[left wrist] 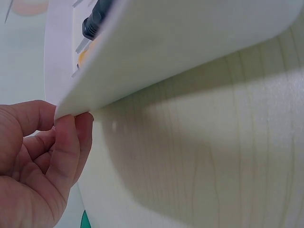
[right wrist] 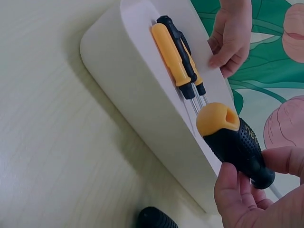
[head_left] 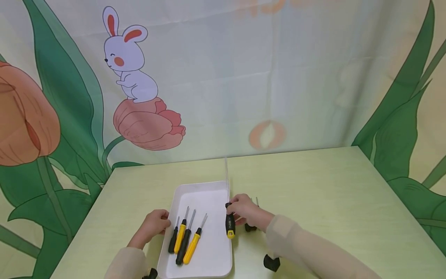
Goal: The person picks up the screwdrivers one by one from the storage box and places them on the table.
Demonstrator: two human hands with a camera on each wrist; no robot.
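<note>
My left hand (head_left: 155, 224) pinches the left rim of a white tray (head_left: 216, 248); in the left wrist view thumb and fingers grip that rim (left wrist: 71, 97). My right hand (head_left: 246, 211) holds a large screwdriver (head_left: 230, 224) with a black handle and yellow end cap, its long shaft pointing away toward the wall. In the head view it overlaps the tray's right rim; the right wrist view shows its handle (right wrist: 235, 145) between thumb and fingers. Inside the tray, on its left side, lie several smaller screwdrivers, including a yellow-handled one (head_left: 192, 248) and a black-handled one (head_left: 183, 247).
Partly hidden behind the right hand, a black handle (head_left: 250, 228) lies on the pale wood-grain table (head_left: 313, 193), with thin metal shafts showing beyond. A black ridged handle (right wrist: 156, 218) appears beside the tray. A printed curtain (head_left: 223, 77) hangs behind the table's far edge.
</note>
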